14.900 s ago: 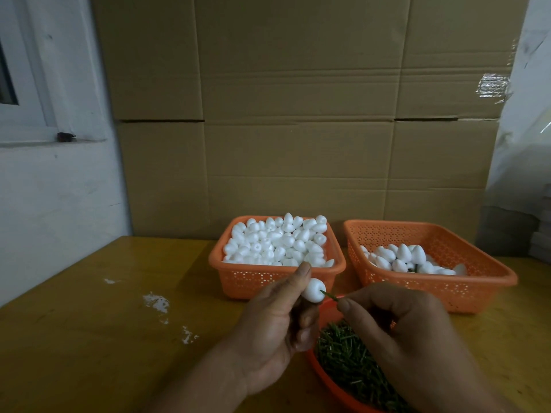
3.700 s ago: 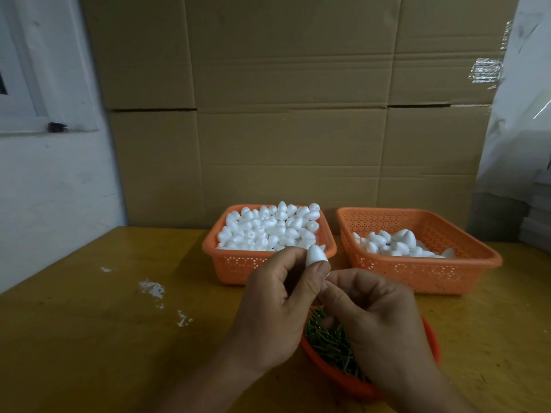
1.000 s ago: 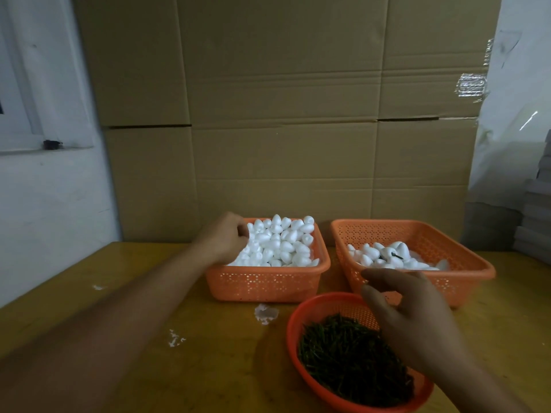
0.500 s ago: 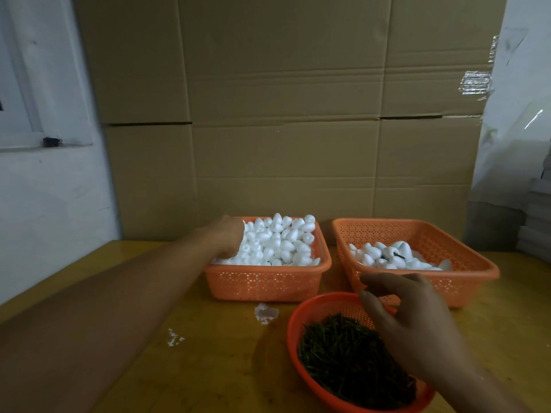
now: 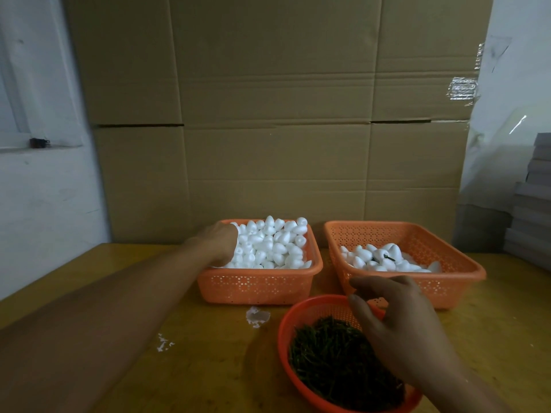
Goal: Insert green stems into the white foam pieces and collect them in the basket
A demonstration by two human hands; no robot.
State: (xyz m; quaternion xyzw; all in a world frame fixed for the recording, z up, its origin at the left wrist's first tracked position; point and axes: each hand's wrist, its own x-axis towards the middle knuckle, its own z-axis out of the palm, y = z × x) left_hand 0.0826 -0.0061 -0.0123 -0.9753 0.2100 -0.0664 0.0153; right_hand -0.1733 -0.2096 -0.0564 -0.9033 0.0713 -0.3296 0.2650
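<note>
The left orange basket (image 5: 259, 283) is heaped with plain white foam pieces (image 5: 275, 245). My left hand (image 5: 219, 241) reaches into its left side, fingertips buried among the pieces, so any grasp is hidden. The right orange basket (image 5: 417, 286) holds a thin layer of finished pieces (image 5: 365, 259), one with a green stem (image 5: 389, 257) showing. A round orange bowl (image 5: 284, 326) of green stems (image 5: 328, 356) stands nearest me. Just over its right half, my right hand (image 5: 399, 323) hovers with fingers loosely bent and thumb apart, holding nothing that I can see.
Everything stands on a yellow wooden table (image 5: 208, 368) backed by a cardboard wall (image 5: 274, 129). White foam scraps (image 5: 258, 315) lie in front of the left basket. A stack of grey boards (image 5: 533, 204) rises at the right edge.
My left hand has pushed further down into the foam pile. My right hand has stayed over the stem bowl, shifting only slightly.
</note>
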